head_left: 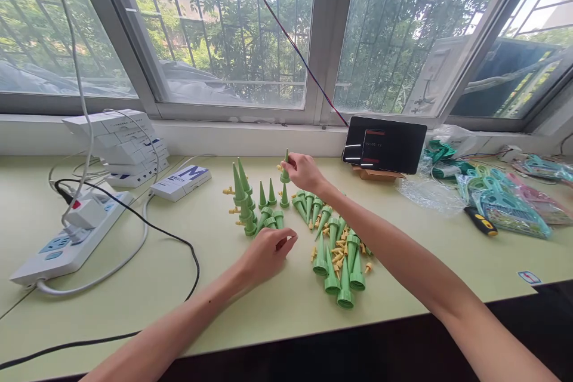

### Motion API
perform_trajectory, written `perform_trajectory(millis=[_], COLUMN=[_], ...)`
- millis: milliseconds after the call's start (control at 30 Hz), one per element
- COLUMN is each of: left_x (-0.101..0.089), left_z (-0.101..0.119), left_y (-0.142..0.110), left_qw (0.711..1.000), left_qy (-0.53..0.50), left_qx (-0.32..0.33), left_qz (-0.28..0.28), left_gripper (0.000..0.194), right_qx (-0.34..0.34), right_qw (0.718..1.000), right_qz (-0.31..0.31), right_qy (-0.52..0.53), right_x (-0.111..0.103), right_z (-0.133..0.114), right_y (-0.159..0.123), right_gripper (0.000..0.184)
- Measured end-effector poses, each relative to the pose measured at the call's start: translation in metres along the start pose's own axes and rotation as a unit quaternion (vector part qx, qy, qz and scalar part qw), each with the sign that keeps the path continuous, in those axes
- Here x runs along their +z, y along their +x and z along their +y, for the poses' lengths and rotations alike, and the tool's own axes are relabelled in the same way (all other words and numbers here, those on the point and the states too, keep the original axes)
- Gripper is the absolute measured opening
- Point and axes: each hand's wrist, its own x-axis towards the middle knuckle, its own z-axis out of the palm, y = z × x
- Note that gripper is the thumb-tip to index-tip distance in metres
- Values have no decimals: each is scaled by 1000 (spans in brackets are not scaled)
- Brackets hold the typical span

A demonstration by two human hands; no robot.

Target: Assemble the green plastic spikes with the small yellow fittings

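Note:
My right hand [307, 172] pinches a green plant watering spike [285, 174] upright above the table, its yellow valve showing at the left. Just below it stands another green spike [285, 197]. Near the front of the standing group, my left hand [268, 250] is loosely closed, with nothing visible in its fingers. Left of centre, stacked green spikes [245, 209] rise in columns, yellow valves poking out leftward. Two single spikes [267, 194] stand beside them. Under my right forearm lies a pile of loose green spikes [332, 277] mixed with small yellow valves [339, 250].
A white power strip [58, 253] with cables lies at the left, near stacked white boxes [120, 149] and one flat white box [181, 184]. At the back right a tablet [403, 146] leans upright. Bagged items [505, 197] and a yellow-black handle [481, 222] lie farther right.

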Motion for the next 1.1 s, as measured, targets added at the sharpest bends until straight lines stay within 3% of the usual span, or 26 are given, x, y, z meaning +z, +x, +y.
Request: perform_trajectory(millis=[367, 800, 1100], left_x=[1, 4, 6], left_z=[-2, -5, -8], left_y=[0, -1, 0], left_qw=[1000, 998, 998], left_qy=[-13, -4, -14], left_qx=[12, 57, 68], left_qz=[-6, -10, -12], left_gripper=[30, 32, 33], right_qx=[18, 29, 34], right_qw=[998, 996, 996], right_qz=[-46, -71, -72], right_qy=[-30, -42, -33], right_x=[10, 30, 33], right_z=[2, 19, 21], right_y=[9, -6, -10], right_gripper=[28, 25, 21])
